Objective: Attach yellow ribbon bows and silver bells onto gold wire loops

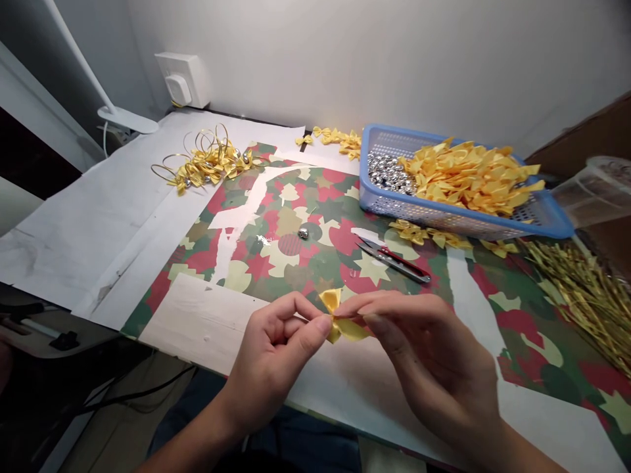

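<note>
A yellow ribbon bow [331,301] is held above the front of the table between my two hands. My left hand [282,348] pinches the bow near its middle with thumb and forefinger. My right hand [424,348] grips the bow's right side between its thumb and fingers, hiding part of the ribbon. Beyond the hands, a small silver bell [303,234] lies on the patterned paper. Thread snips [394,259] with a red part rest behind my right hand.
A blue basket [463,226] at the back right holds yellow bows [468,174] and silver bells [389,174]. Gold ties [586,295] lie at the right. Finished-looking bows with gold loops [210,164] are piled back left. A lamp base [128,120] stands at the far left.
</note>
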Motion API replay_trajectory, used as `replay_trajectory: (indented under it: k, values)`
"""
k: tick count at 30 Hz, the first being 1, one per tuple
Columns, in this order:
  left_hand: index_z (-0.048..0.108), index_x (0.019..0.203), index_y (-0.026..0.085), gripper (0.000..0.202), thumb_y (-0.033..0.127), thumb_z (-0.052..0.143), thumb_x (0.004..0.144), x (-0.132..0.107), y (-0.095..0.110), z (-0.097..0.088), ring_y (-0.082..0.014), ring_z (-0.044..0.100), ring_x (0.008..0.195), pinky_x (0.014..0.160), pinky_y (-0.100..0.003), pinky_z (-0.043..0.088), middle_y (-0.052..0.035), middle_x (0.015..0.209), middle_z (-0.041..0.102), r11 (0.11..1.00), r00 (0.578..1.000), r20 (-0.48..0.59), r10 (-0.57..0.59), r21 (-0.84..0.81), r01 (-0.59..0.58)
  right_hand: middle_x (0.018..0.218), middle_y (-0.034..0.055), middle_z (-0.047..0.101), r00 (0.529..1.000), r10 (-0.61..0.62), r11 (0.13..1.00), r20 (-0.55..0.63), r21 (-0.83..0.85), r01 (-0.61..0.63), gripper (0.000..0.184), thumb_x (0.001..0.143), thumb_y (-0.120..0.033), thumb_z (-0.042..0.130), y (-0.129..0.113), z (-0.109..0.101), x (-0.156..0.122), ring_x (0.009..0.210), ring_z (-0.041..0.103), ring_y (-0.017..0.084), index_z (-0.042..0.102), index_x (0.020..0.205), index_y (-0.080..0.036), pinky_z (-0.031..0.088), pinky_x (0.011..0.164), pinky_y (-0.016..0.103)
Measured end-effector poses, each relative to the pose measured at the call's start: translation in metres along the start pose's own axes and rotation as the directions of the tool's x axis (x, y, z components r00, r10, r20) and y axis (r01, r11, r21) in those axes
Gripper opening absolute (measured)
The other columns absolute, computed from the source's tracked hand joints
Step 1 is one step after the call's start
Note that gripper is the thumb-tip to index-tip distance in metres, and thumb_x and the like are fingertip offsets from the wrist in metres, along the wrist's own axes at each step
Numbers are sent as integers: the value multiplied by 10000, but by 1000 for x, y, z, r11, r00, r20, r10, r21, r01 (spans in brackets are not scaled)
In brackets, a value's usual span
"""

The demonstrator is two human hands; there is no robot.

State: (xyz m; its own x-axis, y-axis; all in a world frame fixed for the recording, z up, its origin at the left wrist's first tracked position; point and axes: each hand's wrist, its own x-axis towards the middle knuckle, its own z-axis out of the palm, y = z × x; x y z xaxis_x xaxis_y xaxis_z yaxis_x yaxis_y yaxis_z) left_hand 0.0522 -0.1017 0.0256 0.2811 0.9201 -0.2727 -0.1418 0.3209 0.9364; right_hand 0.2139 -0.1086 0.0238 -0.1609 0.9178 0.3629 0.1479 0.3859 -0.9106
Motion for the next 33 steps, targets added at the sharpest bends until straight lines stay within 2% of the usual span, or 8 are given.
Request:
replay_trajectory:
  k: [5, 11, 22, 27, 33]
  values:
    - [519, 672, 186, 217, 359, 570, 793, 0, 0, 0, -59, 167, 402, 389, -217, 143, 101, 419, 262, 1000, 1000, 3, 1, -4, -1, 870, 2, 685, 998, 55, 998, -44, -6, -55, 147, 894, -143, 506, -3, 1, 2, 826, 663, 136, 584, 947, -256, 570, 683, 220]
    - [539, 696, 180, 206, 349, 575, 807, -2, -1, -2, -60, 172, 412, 396, -217, 142, 99, 432, 263, 1000, 1000, 14, 16, -3, -16, 830, 23, 685, 994, 93, 995, -59, -24, -94, 101, 890, -170, 520, -8, 0, 5, 757, 664, 144, 594, 902, -238, 579, 624, 231]
    - [550, 707, 187, 176, 321, 573, 819, -1, -1, 0, -57, 178, 411, 387, -204, 127, 98, 444, 260, 1000, 999, 35, 30, -10, -30, 812, 0, 684, 990, 121, 993, -72, 20, -120, 123, 874, -137, 535, -9, 0, 7, 742, 662, 122, 609, 882, -235, 572, 632, 198]
    - [557, 722, 192, 169, 327, 574, 823, -2, -3, -1, -58, 182, 414, 389, -204, 125, 97, 446, 263, 999, 999, 27, 41, 21, -41, 858, -8, 677, 997, 66, 998, -51, 20, -65, 182, 868, -88, 514, -5, 1, 3, 804, 655, 115, 591, 927, -242, 564, 667, 184]
    - [547, 718, 197, 177, 338, 574, 821, -3, -3, -1, -56, 160, 402, 381, -202, 111, 105, 435, 238, 999, 999, 28, 18, 38, -19, 904, -1, 668, 1000, -14, 999, -13, -39, 14, 244, 861, -41, 482, -3, -2, 1, 830, 655, 121, 578, 974, -236, 562, 742, 223]
